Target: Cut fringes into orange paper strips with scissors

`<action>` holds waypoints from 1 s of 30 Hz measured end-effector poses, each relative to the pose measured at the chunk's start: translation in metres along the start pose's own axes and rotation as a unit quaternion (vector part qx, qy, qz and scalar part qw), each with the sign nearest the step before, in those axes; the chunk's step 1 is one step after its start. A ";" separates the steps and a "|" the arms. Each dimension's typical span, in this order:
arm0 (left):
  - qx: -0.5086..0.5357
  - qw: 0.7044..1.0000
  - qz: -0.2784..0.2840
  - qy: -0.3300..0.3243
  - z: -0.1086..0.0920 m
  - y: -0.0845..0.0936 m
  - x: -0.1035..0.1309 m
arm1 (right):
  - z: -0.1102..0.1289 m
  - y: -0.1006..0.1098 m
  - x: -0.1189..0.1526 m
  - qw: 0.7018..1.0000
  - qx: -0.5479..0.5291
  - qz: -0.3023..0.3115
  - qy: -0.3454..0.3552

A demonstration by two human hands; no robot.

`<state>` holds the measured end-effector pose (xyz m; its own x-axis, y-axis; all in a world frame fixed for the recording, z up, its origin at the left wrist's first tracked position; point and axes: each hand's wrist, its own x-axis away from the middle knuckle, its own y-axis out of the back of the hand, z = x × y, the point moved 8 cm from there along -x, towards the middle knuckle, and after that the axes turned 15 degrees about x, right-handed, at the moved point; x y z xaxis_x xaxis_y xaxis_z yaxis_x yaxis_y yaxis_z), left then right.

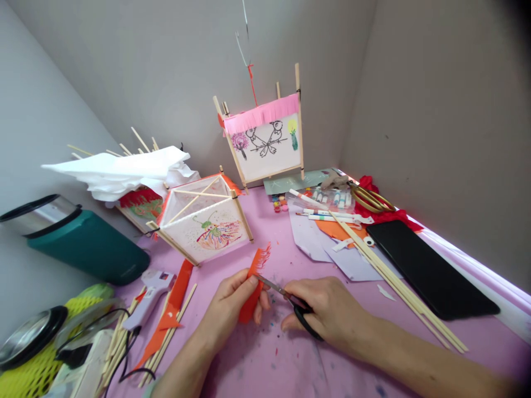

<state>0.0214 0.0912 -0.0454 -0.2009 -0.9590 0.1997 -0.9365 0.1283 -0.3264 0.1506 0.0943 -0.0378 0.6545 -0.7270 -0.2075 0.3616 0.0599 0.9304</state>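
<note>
My left hand [230, 301] pinches a strip of orange-red paper [251, 301] between thumb and fingers. Thin fringe cuts run along the strip's upper right edge. Black-handled scissors [301, 309] are in my right hand [327, 304], fingers closed round the handles. Their blades point left and reach the strip's edge beside my left thumb. Just beyond my hands stands a paper lantern [218, 237] on a wooden stick frame, with a colourful insect drawn on its front panel.
A second lantern [269, 146] with pink fringe hangs at the back. At left are a teal bottle [91, 243], a glue gun [151, 293], and another orange strip [176, 298]. Wooden sticks [390, 276], a black phone [427, 265], markers [319, 213] and golden scissors [373, 199] lie at right.
</note>
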 end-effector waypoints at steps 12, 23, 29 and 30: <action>-0.026 0.999 0.017 0.009 0.000 -0.003 -0.001 | 0.000 0.002 0.001 1.000 0.000 -0.001 0.003; -0.022 0.999 0.040 0.013 0.006 -0.007 0.000 | 0.002 0.003 0.000 1.000 -0.020 0.009 -0.001; -0.022 0.999 0.036 0.016 0.006 -0.005 0.001 | 0.003 0.003 -0.001 0.999 -0.033 0.006 0.005; -0.022 0.999 0.037 0.016 0.006 -0.005 0.001 | 0.003 0.003 -0.001 1.000 -0.030 0.007 0.004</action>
<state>0.0278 0.0882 -0.0487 -0.2781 -0.9380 0.2068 -0.9306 0.2098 -0.2999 0.1486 0.0935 -0.0343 0.6656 -0.7198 -0.1973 0.3912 0.1112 0.9136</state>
